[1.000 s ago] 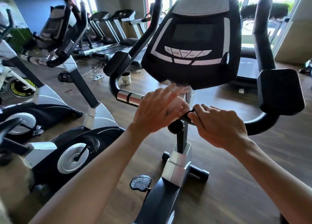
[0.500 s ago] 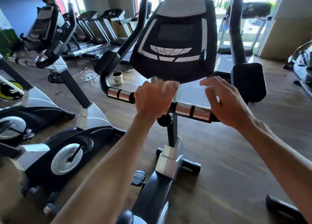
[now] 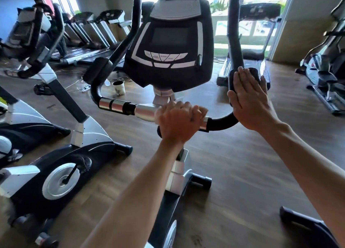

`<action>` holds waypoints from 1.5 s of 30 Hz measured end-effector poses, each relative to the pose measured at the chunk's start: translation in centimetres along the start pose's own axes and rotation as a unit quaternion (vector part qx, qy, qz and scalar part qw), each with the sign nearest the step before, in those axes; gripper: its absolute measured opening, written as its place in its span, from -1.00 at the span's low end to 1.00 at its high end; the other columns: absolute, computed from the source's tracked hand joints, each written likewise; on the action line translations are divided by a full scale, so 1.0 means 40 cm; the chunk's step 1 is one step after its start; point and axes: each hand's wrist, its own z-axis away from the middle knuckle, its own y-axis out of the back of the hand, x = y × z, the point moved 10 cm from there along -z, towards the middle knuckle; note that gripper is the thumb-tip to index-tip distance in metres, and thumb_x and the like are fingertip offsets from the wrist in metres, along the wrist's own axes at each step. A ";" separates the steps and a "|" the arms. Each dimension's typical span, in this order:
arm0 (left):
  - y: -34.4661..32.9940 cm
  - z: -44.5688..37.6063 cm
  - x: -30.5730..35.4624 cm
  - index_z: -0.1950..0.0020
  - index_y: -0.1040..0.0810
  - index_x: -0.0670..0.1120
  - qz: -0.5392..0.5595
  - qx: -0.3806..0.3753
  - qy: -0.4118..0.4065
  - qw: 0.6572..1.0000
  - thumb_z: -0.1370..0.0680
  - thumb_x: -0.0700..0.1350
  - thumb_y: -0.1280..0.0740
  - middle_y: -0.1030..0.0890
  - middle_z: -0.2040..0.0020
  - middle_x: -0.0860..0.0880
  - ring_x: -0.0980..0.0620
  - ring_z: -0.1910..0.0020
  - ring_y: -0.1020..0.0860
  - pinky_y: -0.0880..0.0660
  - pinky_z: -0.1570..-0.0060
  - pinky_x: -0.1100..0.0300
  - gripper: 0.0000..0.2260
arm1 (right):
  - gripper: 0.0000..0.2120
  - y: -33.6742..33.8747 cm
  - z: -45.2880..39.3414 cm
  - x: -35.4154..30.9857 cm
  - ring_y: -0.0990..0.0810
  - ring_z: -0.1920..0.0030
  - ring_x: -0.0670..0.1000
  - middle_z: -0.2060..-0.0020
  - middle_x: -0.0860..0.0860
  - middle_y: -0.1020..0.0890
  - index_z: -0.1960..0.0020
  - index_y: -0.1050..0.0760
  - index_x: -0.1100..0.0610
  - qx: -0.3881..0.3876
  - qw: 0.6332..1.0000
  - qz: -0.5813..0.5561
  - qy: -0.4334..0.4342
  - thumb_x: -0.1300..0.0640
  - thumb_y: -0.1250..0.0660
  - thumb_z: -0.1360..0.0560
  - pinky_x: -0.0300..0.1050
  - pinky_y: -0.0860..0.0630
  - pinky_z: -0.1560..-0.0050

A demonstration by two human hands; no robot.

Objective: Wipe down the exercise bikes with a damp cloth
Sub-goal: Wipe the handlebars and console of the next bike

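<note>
A black exercise bike stands in front of me, its console (image 3: 169, 42) above a chrome handlebar (image 3: 119, 105). My left hand (image 3: 180, 122) is curled round the handlebar just right of the stem. Whether a cloth lies under that hand I cannot tell. My right hand (image 3: 249, 100) lies flat with straight fingers against the black elbow pad (image 3: 246, 73) on the right handlebar arm. The bike's silver stem (image 3: 176, 176) runs down between my forearms.
A second exercise bike (image 3: 61, 154) stands close on the left, with a third beyond it. Treadmills (image 3: 89, 32) line the back wall, and one (image 3: 248, 57) stands ahead. A white mug (image 3: 119, 88) and loose cables lie on the wooden floor. Another machine (image 3: 324, 70) is at the right.
My right hand has left the chrome bar and moved up and right onto the elbow pad, flattening out. My left hand has slid to the right along the handlebar.
</note>
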 end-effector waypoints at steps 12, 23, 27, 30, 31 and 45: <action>0.008 0.004 0.067 0.27 -0.63 -0.07 -0.004 -0.001 -0.080 0.997 -0.61 0.09 -0.12 -0.67 0.28 -0.04 -0.11 0.24 -0.62 -0.41 0.17 0.09 -0.58 | -0.36 0.012 0.008 0.019 0.08 -0.61 -0.08 -0.62 0.00 -0.03 -0.62 -0.08 0.16 -0.033 0.995 -0.098 -0.010 -0.05 0.06 -0.58 -0.12 0.29 -0.55; -0.018 0.027 0.216 -0.02 -0.67 -0.05 0.035 -0.028 -0.289 0.956 -0.63 0.28 -0.07 -0.72 0.12 -0.03 -0.09 0.16 -0.68 -0.54 0.11 0.02 -0.48 | -0.48 0.010 0.008 0.039 0.09 -0.60 -0.13 -0.62 -0.04 -0.02 -0.62 -0.07 0.11 -0.057 0.989 -0.138 0.026 0.14 -0.07 -0.69 -0.16 0.27 -0.55; -0.010 0.029 0.214 0.14 -0.67 -0.07 0.010 -0.017 -0.171 0.985 -0.61 0.25 -0.14 -0.68 0.25 -0.05 -0.11 0.22 -0.65 -0.49 0.13 0.05 -0.52 | -0.48 0.011 0.004 0.036 0.07 -0.61 -0.11 -0.62 -0.03 -0.06 -0.61 -0.11 0.12 -0.038 0.988 -0.148 0.008 0.20 -0.11 -0.68 -0.12 0.25 -0.57; 0.004 0.041 0.253 0.18 -0.64 -0.07 -0.019 0.004 -0.101 0.995 -0.63 0.24 -0.12 -0.63 0.32 -0.08 -0.13 0.28 -0.61 -0.42 0.19 0.07 -0.51 | -0.47 0.010 0.005 0.036 0.06 -0.61 -0.09 -0.62 -0.02 -0.07 -0.61 -0.12 0.14 -0.030 0.989 -0.145 0.008 0.20 -0.13 -0.67 -0.11 0.25 -0.58; 0.007 0.039 0.258 0.15 -0.63 -0.07 -0.025 0.006 -0.114 0.993 -0.63 0.25 -0.12 -0.63 0.31 -0.08 -0.13 0.28 -0.61 -0.43 0.20 0.08 -0.51 | -0.48 0.012 0.006 0.035 0.06 -0.61 -0.09 -0.62 -0.02 -0.06 -0.61 -0.11 0.14 -0.032 0.989 -0.144 0.013 0.20 -0.12 -0.67 -0.13 0.26 -0.57; 0.021 -0.015 0.098 0.26 -0.61 -0.06 0.058 -0.007 -0.204 0.977 -0.60 0.19 -0.17 -0.68 0.28 -0.04 -0.12 0.23 -0.64 -0.54 0.22 0.06 -0.57 | -0.43 0.022 0.092 0.015 0.13 -0.55 -0.21 -0.61 -0.08 -0.01 -0.62 -0.06 0.10 -0.066 0.989 -0.123 0.041 0.14 -0.15 -0.67 -0.21 0.28 -0.53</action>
